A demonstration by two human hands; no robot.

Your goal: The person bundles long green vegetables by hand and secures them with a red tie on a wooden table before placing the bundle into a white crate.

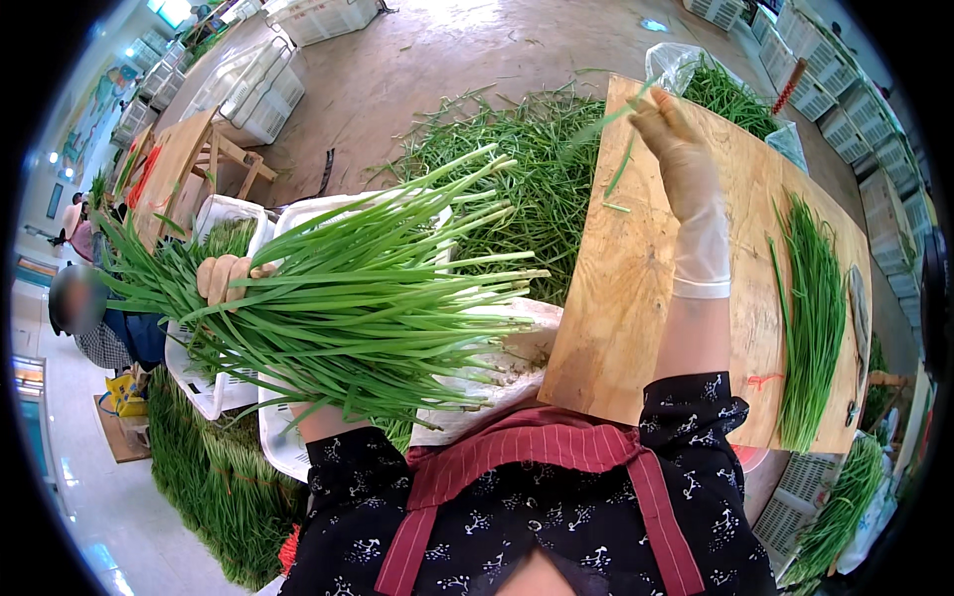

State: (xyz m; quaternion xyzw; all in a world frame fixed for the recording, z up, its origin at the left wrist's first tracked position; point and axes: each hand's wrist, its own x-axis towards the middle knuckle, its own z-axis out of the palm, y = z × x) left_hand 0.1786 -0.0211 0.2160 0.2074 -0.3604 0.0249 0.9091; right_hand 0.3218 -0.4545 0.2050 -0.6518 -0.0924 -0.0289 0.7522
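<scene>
My gloved left hand (227,280) is closed round a large bunch of garlic chives (397,288), held sideways with the pale cut ends toward the right. The fingers wrap over the leaves, and the bunch hides most of my left forearm. Above the far end of the wooden board (636,298), my right hand (668,129), in a thin glove, has its fingers pinched together on a loose chive leaf (611,119) that looks blurred. A few cut pieces lie on the board below it. Along the board's right side rests a smaller, neat bunch of chives (813,318).
Beyond the board's left edge spreads a heap of loose chives (517,159). White plastic crates (283,437) stand under the held bunch, with stacked chives (224,487) on the floor at left. A plastic bag of greens (725,94) adjoins the board's far end. Another person (129,323) is at left.
</scene>
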